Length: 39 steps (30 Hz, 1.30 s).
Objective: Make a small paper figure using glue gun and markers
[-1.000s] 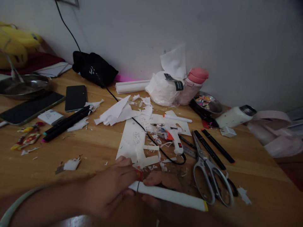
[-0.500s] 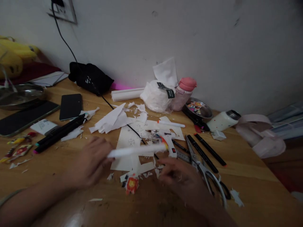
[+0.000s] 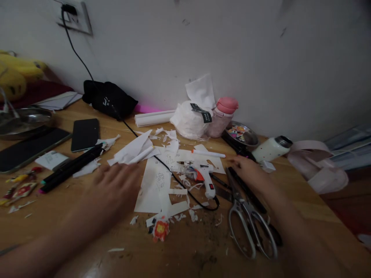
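Note:
My left hand hovers blurred over the wooden table, fingers spread, just left of a cut white paper sheet; nothing shows in it. A white stick-like marker lies on paper scraps just beyond its fingertips. My right hand reaches across black markers beside the tips of grey scissors, fingers extended. A white hot-glue gun with its black cable lies between the hands. A small red and yellow cutout sits near the front.
Black markers, a dark phone, a larger phone and a metal bowl lie left. At the wall: black pouch, paper roll, white bag, pink bottle, small dish, white bottle.
The white marker held at the front edge was lifted by my left hand and has left it. My right hand has moved from the centre to the black markers by the scissors.

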Available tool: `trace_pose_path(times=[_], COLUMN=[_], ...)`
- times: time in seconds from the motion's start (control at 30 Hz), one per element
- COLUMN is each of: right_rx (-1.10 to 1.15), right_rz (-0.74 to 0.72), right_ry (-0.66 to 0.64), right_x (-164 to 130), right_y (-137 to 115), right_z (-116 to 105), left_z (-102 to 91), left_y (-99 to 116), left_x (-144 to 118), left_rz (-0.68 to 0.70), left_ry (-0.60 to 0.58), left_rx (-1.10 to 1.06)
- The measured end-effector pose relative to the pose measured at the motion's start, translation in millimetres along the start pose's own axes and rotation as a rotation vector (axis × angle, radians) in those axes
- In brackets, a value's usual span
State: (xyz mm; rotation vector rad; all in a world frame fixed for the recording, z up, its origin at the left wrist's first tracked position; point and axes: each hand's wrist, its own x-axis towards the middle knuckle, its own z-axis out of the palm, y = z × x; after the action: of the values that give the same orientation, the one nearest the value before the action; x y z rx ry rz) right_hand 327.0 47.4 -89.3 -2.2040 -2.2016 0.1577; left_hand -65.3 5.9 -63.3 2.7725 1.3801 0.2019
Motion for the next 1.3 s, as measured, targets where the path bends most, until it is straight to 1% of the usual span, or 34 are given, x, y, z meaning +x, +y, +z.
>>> trace_pose_path(times=[0.03,0.07,0.1,0.17,0.23,0.33,0.5,0.63,0.73,0.77,0.8,0.83,0.87,0.9,0.93,0.97,1.0,1.03,1.1,1.13,1.2,1.23,1.27,1.3], right_rx=[0.002,0.000,-0.004,-0.017,-0.032,-0.063,-0.127,-0.192,-0.202,-0.171,-0.097,0.022,0.190,0.396,0.655,0.900,1.038,1.100,1.121,1.134,1.159,1.154,1.115,1.097], right_rz=[-0.057,-0.106,-0.148,-0.215,-0.247,-0.194,0.002,0.115,0.172,0.228,0.242,0.263,0.238,0.213,0.134,0.063,-0.002,-0.045,-0.130,-0.151,-0.162,-0.157,-0.149,-0.182], right_ry=[-0.015,-0.032,-0.050,-0.093,-0.120,-0.091,0.057,0.052,0.120,0.166,0.214,0.286,0.349,0.381,0.336,0.334,0.271,0.207,0.063,0.033,-0.103,-0.127,-0.210,-0.245], right_x=[13.4,26.3,38.3,57.2,67.7,69.2,48.9,24.1,3.0,-4.7,-12.9,-21.7,-30.9,-40.6,-50.6,-60.7,-70.6,-79.9,-95.7,-101.9,-110.9,-114.2,-117.2,-120.1], right_y=[-2.2,-4.3,-6.4,-10.5,-14.2,-17.2,-15.4,-12.9,-15.6,-18.6,-23.3,-29.6,-37.7,-47.3,-58.1,-69.7,-81.5,-93.0,-113.8,-122.9,-139.2,-146.8,-154.4,-161.8], right_z=[1.2,3.0,5.1,8.7,9.1,2.0,-16.9,-32.8,-47.4,-51.8,-55.1,-57.1,-57.5,-56.1,-52.9,-47.9,-41.2,-33.1,-14.1,-4.2,13.5,20.5,26.1,30.4], left_z=[2.1,5.7,10.0,17.9,21.8,20.7,21.6,22.3,15.3,12.4,10.1,8.6,8.3,9.3,11.4,14.5,18.1,21.7,27.5,29.1,29.3,28.4,27.1,25.9], left_y=[5.4,10.2,14.4,21.0,25.3,29.6,38.0,41.5,38.3,36.6,34.9,33.5,32.5,32.1,32.2,32.7,33.4,34.2,35.4,35.6,36.0,36.5,37.6,39.1], left_x=[-2.5,-5.0,-7.1,-10.0,-10.4,-8.1,-8.7,-11.3,-8.9,-7.6,-6.4,-5.4,-4.7,-4.5,-4.6,-5.0,-5.7,-6.5,-8.2,-9.2,-11.3,-12.6,-14.0,-15.6], left_rz=[0.116,0.203,0.232,0.240,0.224,0.224,0.219,0.240,0.231,0.248,0.281,0.313,0.340,0.356,0.357,0.347,0.327,0.306,0.267,0.251,0.222,0.219,0.221,0.235], left_ry=[-0.053,-0.119,-0.181,-0.225,-0.257,-0.306,-0.302,-0.296,-0.300,-0.299,-0.301,-0.300,-0.301,-0.302,-0.303,-0.302,-0.301,-0.298,-0.283,-0.269,-0.220,-0.197,-0.182,-0.176], left_rx=[-0.107,-0.193,-0.261,-0.342,-0.366,-0.391,-0.318,-0.297,-0.345,-0.385,-0.430,-0.463,-0.484,-0.490,-0.484,-0.471,-0.451,-0.427,-0.379,-0.363,-0.370,-0.391,-0.410,-0.425])
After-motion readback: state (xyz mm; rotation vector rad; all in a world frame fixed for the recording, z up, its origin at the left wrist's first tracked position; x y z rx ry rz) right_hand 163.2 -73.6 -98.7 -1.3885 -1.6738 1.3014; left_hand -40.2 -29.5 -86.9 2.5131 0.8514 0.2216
